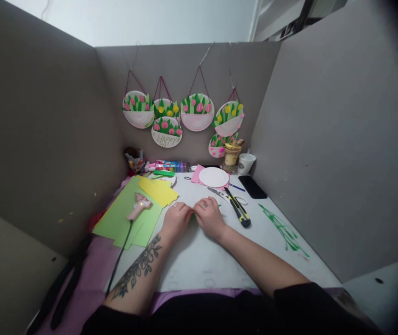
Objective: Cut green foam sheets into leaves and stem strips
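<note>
My left hand (177, 218) and my right hand (208, 216) meet fingertip to fingertip over the middle of the white tabletop. Both have their fingers curled and pinched together. Between them shows a little green paper (194, 217), mostly hidden by the fingers. A green tip (219, 205) pokes out beyond my right hand. Just right of that hand lie scissors (216, 191) with white handles and a black-and-yellow utility knife (237, 207). Left of my left hand, a pink glue gun (140, 207) rests on light green sheets (115, 216), beside yellow paper (159, 190).
A white paper plate (214, 177) lies on pink paper at the back. A phone (252, 187) and green paper scraps (282, 228) are on the right. Paper-plate flower baskets (197, 111) hang on the grey back panel. The glue gun's cord (120, 256) runs past my left forearm.
</note>
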A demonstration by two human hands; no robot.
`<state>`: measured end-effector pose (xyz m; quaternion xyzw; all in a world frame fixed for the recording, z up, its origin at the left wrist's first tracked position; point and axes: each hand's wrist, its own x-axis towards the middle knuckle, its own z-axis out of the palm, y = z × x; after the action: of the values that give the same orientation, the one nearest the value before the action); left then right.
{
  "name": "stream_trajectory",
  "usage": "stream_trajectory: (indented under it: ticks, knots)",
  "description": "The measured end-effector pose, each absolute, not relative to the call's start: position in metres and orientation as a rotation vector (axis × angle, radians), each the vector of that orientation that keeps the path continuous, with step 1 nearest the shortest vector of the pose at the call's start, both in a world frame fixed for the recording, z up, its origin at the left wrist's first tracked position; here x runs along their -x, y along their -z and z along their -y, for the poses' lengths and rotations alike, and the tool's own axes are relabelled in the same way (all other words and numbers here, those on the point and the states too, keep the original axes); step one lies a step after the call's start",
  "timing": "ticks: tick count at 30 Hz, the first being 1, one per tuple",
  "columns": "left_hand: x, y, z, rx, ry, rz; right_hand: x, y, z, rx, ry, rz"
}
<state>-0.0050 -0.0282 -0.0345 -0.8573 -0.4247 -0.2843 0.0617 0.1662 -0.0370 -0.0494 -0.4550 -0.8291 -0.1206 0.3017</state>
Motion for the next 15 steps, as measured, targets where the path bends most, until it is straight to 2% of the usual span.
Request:
stream_trajectory:
  ticks: [6,15]
  knots:
    - [0.0111,0.0363,0.0219,2.616,0.947,1.324,-0.1686,0.0471,0.037,1.23,0.29,2.183]
    - [0.0069,0.0337,0.0248,2.599,0.884,1.278,-0.1667,0.0449,0.0376,1.187,0.273,2.167]
